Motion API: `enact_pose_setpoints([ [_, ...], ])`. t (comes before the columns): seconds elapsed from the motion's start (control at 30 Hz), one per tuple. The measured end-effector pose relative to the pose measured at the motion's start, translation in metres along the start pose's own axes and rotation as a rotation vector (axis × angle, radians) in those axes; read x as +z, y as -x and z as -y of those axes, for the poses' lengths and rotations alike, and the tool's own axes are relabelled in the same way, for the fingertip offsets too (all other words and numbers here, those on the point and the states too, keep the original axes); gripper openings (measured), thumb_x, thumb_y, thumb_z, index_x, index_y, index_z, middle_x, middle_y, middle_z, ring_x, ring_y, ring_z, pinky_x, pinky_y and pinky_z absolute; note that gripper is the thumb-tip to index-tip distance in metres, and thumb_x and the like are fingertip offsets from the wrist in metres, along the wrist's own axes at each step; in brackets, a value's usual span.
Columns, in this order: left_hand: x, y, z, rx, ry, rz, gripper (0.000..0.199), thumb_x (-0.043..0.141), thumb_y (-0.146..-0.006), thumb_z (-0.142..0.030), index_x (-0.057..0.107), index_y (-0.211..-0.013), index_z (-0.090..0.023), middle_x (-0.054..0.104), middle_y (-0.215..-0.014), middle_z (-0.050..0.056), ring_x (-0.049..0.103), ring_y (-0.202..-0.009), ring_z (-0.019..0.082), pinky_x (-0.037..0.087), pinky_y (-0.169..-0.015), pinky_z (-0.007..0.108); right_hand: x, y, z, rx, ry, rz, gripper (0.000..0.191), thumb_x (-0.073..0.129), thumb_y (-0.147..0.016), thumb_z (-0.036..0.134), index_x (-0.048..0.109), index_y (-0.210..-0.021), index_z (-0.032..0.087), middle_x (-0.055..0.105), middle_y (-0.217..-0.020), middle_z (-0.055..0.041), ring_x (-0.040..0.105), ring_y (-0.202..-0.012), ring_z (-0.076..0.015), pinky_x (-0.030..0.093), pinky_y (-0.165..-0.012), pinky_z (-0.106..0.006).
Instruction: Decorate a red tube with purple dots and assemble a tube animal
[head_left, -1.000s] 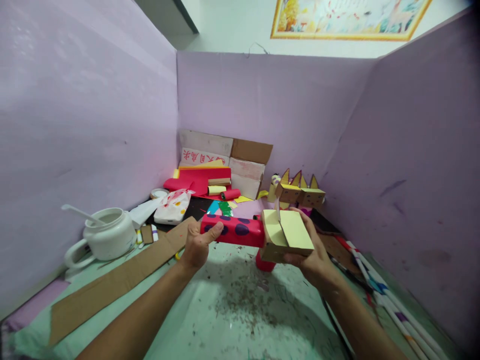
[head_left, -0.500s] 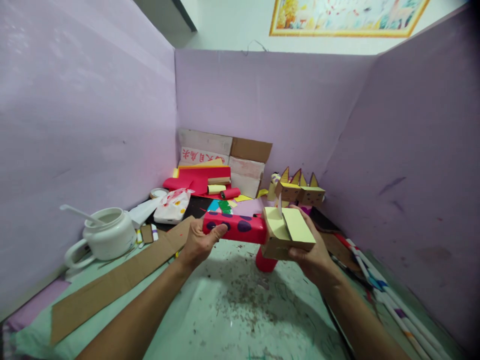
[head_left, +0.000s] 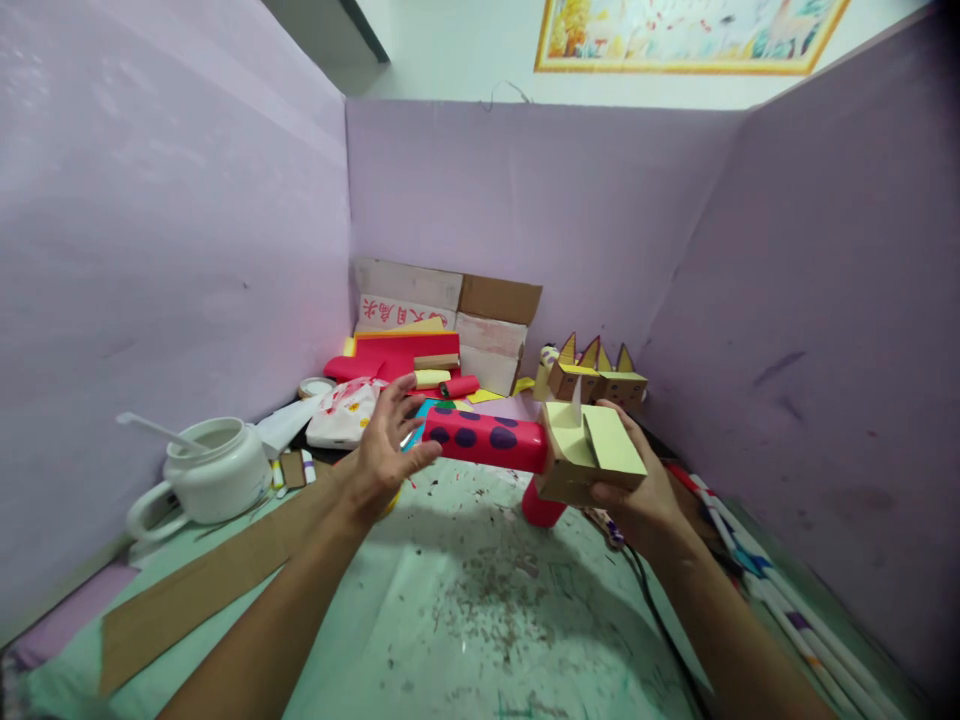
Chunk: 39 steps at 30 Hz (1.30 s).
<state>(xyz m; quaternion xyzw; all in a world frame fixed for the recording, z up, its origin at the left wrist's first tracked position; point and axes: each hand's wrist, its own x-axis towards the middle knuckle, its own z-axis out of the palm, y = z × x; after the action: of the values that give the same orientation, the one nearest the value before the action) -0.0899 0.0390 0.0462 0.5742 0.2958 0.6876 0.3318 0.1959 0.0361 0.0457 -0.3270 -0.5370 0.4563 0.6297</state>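
My right hand (head_left: 637, 465) grips a small cardboard box (head_left: 592, 455) with pale yellow paper on top and a thin flap standing up. From the box's left side a red tube with purple spots (head_left: 487, 440) sticks out sideways. A shorter red tube (head_left: 541, 505) shows beneath the box. My left hand (head_left: 394, 450) is open just left of the spotted tube's free end, fingers spread and holding nothing.
At the left are a white pot (head_left: 217, 470) with a spoon and a long cardboard strip (head_left: 195, 595). Red paper (head_left: 405, 350) and folded cardboard (head_left: 491, 345) lie behind. Yellow-eared boxes (head_left: 619, 388) stand back right; striped rolls (head_left: 799, 625) lie right.
My left hand has let go of the spotted tube and opened. The box and tubes have shifted slightly right in my right hand, and a dark cord now shows below.
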Motion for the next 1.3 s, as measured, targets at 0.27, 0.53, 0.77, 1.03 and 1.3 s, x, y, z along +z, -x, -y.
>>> enact_pose_setpoints([
  [0.27,0.006,0.006,-0.016,-0.049,-0.41,0.152,0.066,0.086,-0.058,-0.032,0.059,-0.117,-0.021,0.065,-0.117,0.009,0.063,-0.098,0.026,0.049,-0.086,0.037,0.01,0.007,-0.008,0.084,-0.063,0.056,0.11,0.095,-0.037,0.047,0.047,-0.135,0.029,0.062,-0.131,-0.0117,0.059,-0.115,-0.0352,0.054,-0.081,-0.039],
  [0.53,0.01,0.005,-0.019,-0.072,-0.445,0.084,0.054,0.084,-0.056,-0.034,0.061,-0.101,-0.018,0.067,-0.09,0.004,0.059,-0.071,0.018,0.049,-0.067,0.03,0.012,0.005,-0.008,0.092,-0.058,0.057,0.113,0.096,-0.035,0.047,0.046,-0.134,0.03,0.061,-0.129,-0.0106,0.06,-0.113,-0.0328,0.053,-0.081,-0.036],
  [0.77,0.006,0.002,-0.02,-0.088,-0.269,0.156,0.08,0.082,-0.06,-0.041,0.049,-0.129,-0.019,0.06,-0.127,0.012,0.058,-0.112,0.028,0.047,-0.089,0.033,0.013,0.005,-0.005,0.09,-0.097,0.03,0.11,0.097,-0.033,0.042,0.049,-0.131,0.03,0.063,-0.127,-0.009,0.059,-0.113,-0.032,0.052,-0.081,-0.035],
  [1.03,0.009,0.002,-0.024,-0.186,-0.391,0.075,0.064,0.083,-0.054,-0.038,0.06,-0.109,-0.014,0.061,-0.075,0.0,0.055,-0.066,0.017,0.047,-0.062,0.028,0.01,0.004,-0.01,0.075,-0.072,0.05,0.11,0.096,-0.035,0.045,0.048,-0.133,0.03,0.064,-0.126,-0.0092,0.061,-0.113,-0.0335,0.054,-0.081,-0.037],
  [1.3,0.018,0.005,-0.006,-0.365,0.174,-0.004,0.072,0.087,-0.055,-0.037,0.056,-0.118,-0.023,0.063,-0.11,0.006,0.064,-0.091,0.023,0.056,-0.073,0.035,0.012,0.001,-0.006,0.069,-0.149,-0.042,0.106,0.096,-0.036,0.04,0.05,-0.131,0.03,0.063,-0.129,-0.0093,0.061,-0.113,-0.0326,0.054,-0.083,-0.038],
])
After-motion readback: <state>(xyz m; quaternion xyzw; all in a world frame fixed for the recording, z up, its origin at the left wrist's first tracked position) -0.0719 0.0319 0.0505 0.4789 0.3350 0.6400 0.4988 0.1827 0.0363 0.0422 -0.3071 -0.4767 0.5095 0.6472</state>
